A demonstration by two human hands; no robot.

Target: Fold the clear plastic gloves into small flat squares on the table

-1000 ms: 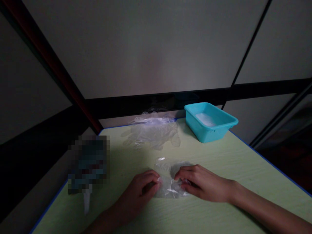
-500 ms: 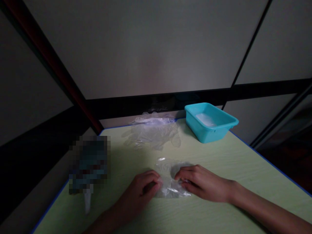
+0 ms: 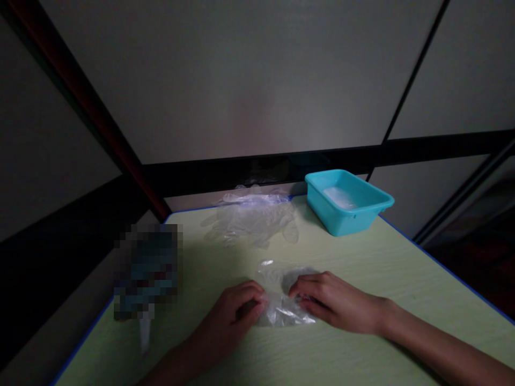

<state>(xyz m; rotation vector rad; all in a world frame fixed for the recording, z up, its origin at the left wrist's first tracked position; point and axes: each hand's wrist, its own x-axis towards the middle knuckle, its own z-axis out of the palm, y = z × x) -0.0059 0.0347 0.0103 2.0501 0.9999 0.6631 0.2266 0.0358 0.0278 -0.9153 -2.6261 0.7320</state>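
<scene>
A thin, clear plastic piece (image 3: 281,311), perhaps a glove or bag, lies crinkled on the table between my hands. My left hand (image 3: 241,311) pinches its left edge between thumb and fingers. On the other side, my right hand (image 3: 328,300) has its fingers curled over the right part of the plastic, with thumb and fingertips gripping it. Beyond both hands, a loose heap of clear plastic gloves (image 3: 257,217) is spread near the table's far edge.
A turquoise basin (image 3: 350,214) with something whitish inside stands at the back right of the pale green table (image 3: 362,359). At the left edge is a blurred-out item (image 3: 147,273) with a white strip below it. Cabinet panels rise behind.
</scene>
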